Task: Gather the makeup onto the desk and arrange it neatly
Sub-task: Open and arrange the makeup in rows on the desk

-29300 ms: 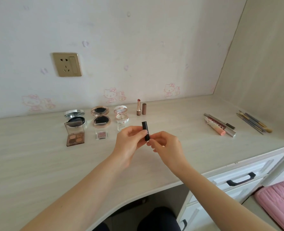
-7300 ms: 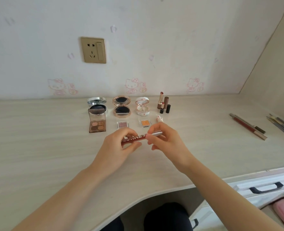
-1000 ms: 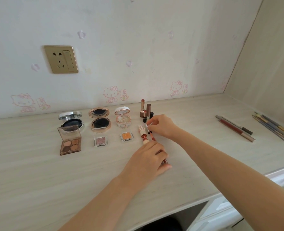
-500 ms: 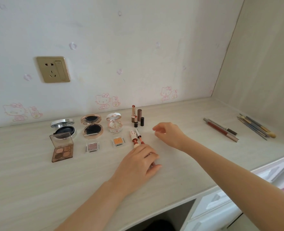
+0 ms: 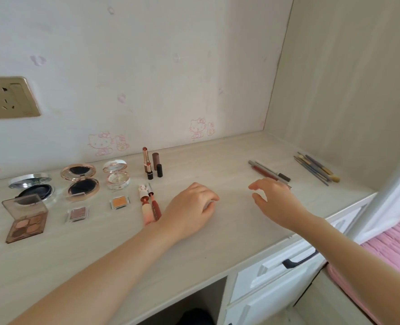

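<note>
Left hand (image 5: 190, 208) resting on desk (image 5: 217, 245), fingers loosely curled, empty, right hand (image 5: 275, 200) outstretched by liner pencils (image 5: 268, 172), fingers apart

One camera sits on the person's head. It looks forward and down, close over the desk (image 5: 229, 231). The wall (image 5: 147, 66) fills the top of the frame.

On the tabletop (image 5: 217, 240), compacts (image 5: 81, 184) and palettes (image 5: 26, 221) lie left of the lipsticks (image 5: 151, 166), with pencils (image 5: 268, 172) and brushes (image 5: 316, 168) well right of them.
</note>
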